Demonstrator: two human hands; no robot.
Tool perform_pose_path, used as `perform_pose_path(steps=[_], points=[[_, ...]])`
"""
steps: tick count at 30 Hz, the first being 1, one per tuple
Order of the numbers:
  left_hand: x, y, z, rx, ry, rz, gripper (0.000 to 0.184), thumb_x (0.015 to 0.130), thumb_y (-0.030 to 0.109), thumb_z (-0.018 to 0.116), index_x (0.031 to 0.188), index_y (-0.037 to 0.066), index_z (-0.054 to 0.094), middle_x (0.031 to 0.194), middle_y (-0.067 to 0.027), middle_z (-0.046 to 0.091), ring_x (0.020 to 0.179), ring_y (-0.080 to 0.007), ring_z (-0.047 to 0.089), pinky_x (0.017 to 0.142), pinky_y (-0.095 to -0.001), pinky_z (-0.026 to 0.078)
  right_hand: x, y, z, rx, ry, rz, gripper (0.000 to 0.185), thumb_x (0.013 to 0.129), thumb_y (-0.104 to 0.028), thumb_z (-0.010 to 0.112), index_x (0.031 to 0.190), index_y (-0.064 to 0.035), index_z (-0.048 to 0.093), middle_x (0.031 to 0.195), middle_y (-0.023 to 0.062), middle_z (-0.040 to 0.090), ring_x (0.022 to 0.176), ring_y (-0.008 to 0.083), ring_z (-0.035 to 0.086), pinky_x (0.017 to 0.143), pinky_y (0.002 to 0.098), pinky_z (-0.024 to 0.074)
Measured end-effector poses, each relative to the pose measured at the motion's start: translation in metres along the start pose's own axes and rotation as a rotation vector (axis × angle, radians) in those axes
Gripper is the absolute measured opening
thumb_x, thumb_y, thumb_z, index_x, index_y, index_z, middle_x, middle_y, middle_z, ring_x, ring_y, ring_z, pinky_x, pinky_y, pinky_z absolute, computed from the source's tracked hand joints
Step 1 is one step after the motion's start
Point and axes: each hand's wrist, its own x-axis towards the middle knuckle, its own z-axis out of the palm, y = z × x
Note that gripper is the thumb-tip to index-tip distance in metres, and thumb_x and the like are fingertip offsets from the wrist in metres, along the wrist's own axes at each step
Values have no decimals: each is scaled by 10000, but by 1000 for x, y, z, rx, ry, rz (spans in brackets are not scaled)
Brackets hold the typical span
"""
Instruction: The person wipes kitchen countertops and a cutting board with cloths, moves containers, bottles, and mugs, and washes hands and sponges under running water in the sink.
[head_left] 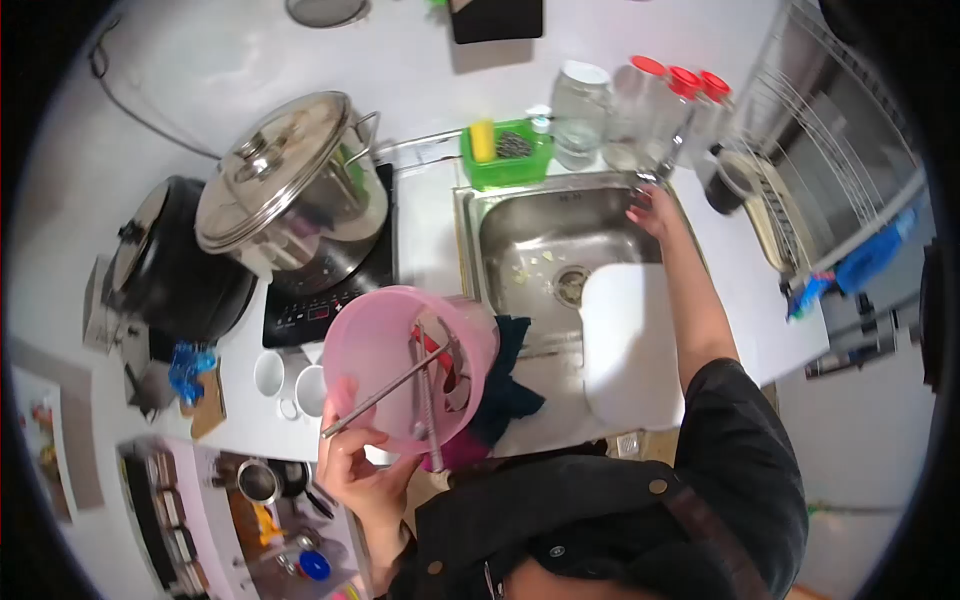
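Observation:
My left hand (362, 462) grips the rim of a pink plastic bucket (375, 335), which is tilted with its mouth toward me. Inside the bucket lie long metal utensils (392, 388), one with a red part; their exact kinds are hard to make out. At the far right corner of the steel sink (520, 235), my right hand (655, 214) is at the faucet (652, 178), fingers curled by its base. A white cutting board (630, 345) lies over the sink's near right side. Small pale scraps sit in the basin near the drain (571, 287).
A large steel pot (300, 190) stands on the induction cooker (320, 312), beside a black cooker (180, 270). White cups (268, 373) stand near the counter's front. Behind the sink are a green caddy (507, 170) and glass bottles (630, 130); a wire rack (850, 130) stands right.

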Motion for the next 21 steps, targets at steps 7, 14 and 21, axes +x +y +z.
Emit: perform_pose_path(steps=[7, 14, 21], points=[[-4, 36, 33, 70, 25, -57, 384, 521, 39, 850, 747, 19, 540, 1261, -275, 502, 1119, -324, 554, 881, -382, 474, 61, 20, 8, -230, 116, -17, 422, 676, -230, 636, 1061, -134, 491, 1090, 94, 423, 920, 317, 435, 741, 472, 466], [14, 20, 94, 71, -119, -30, 350, 554, 8, 854, 746, -16, 561, 1299, -246, 472, 1140, -315, 543, 918, -420, 500, 64, -2, -19, -289, 20, 143, 277, 718, -307, 607, 964, -180, 615, 920, 12, 487, 825, 206, 438, 745, 397, 434], [46, -56, 192, 65, -327, 100, 336, 614, 21, 829, 775, -6, 536, 1062, -112, 587, 1002, -198, 587, 851, -318, 513, -115, -19, -94, -764, -198, -314, 490, 753, -456, 618, 1094, -105, 630, 1125, 114, 491, 1059, 291, 446, 901, 392, 382]])
